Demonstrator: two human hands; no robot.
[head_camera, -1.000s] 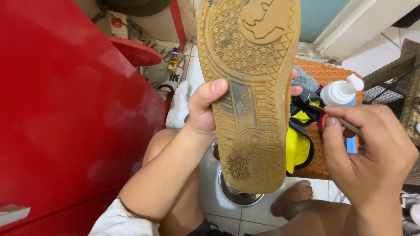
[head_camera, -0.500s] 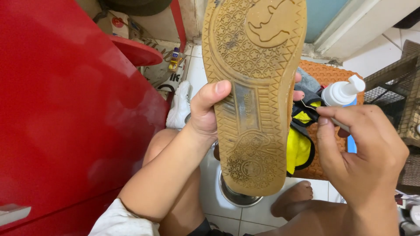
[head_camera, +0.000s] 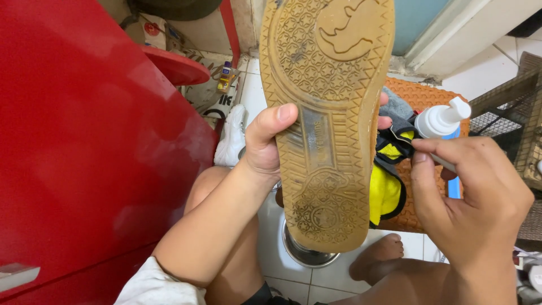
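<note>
In your left hand [head_camera: 265, 152] you held a tan rubber shoe sole [head_camera: 327, 118], matt, rough-patterned and scuffed. Your right hand [head_camera: 474, 197] gripped a glossy white plastic pump bottle [head_camera: 440, 121]. Beneath your hands sat a shiny metal bowl [head_camera: 305, 254]; beside them, soft yellow cloth [head_camera: 384, 189].

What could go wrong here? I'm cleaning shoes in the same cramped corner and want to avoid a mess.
1. The left hand holds the shoe sole-up by one edge, thumb on the tread; it could slip and drop onto the metal bowl below.
2. The pump bottle in the right hand sits beside the sole, so foam may miss and land on the yellow cloth or orange mat.
</note>
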